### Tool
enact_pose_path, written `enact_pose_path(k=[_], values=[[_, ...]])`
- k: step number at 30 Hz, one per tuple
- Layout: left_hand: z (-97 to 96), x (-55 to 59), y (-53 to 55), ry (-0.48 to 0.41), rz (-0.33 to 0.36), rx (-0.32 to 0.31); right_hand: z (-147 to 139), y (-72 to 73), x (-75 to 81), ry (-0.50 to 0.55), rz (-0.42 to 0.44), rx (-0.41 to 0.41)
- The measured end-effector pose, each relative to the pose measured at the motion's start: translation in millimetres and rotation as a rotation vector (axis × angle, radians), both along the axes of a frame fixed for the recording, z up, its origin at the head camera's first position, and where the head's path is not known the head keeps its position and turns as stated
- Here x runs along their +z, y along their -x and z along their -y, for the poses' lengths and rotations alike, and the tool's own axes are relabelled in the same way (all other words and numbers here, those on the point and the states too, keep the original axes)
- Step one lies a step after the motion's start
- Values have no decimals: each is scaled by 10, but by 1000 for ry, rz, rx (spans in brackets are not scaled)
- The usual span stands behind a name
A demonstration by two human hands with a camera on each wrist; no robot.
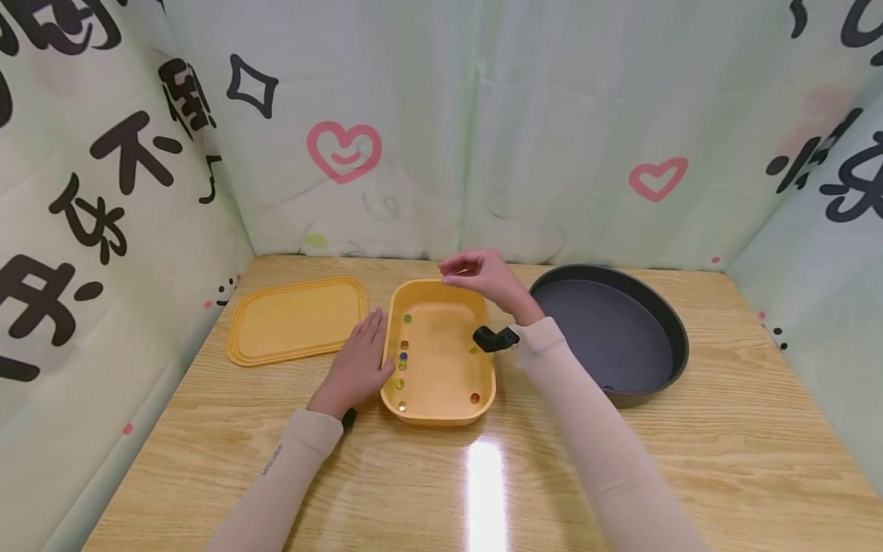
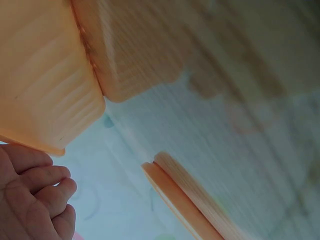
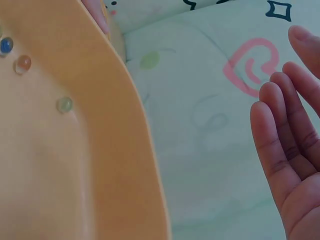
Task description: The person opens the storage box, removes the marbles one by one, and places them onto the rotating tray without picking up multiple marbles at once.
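A yellow rectangular container [image 1: 441,345] sits on the table with several glass marbles in it. Most of them, among them a blue marble [image 1: 403,356], lie along its left side, and a reddish marble [image 1: 474,398] lies at the near right corner. My left hand [image 1: 359,360] rests against the container's left wall, fingers straight. Above the far right rim hovers my right hand [image 1: 486,277], thumb apart from the fingers; in the right wrist view its fingers [image 3: 270,140] are slightly bent and nothing shows between them.
On the left lies a flat yellow lid [image 1: 297,318], close to my left fingertips. A round dark grey pan [image 1: 607,333] stands to the right, beside my right forearm. Printed curtains [image 1: 483,153] enclose the wooden table [image 1: 752,429] at the back and sides.
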State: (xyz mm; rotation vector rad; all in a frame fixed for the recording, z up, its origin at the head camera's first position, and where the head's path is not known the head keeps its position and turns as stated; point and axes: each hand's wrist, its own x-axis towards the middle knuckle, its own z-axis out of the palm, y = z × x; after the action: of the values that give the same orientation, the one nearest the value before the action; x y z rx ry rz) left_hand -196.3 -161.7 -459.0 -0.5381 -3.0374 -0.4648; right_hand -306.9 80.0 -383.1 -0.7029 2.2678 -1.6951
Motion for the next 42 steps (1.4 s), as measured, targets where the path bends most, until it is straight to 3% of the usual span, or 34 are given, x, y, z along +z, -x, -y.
enact_pose_path(k=[10, 17, 23, 42], values=[[-3, -9, -12, 5, -6, -1, 308, 54, -274, 50, 49, 39], [0, -26, -6, 3, -24, -2, 425, 98, -443, 63, 73, 13], [5, -37, 2, -1, -18, -3, 502, 135, -530, -7, 92, -20], [13, -1, -3, -5, -25, -8, 674, 212, -637, -261, 71, 46]])
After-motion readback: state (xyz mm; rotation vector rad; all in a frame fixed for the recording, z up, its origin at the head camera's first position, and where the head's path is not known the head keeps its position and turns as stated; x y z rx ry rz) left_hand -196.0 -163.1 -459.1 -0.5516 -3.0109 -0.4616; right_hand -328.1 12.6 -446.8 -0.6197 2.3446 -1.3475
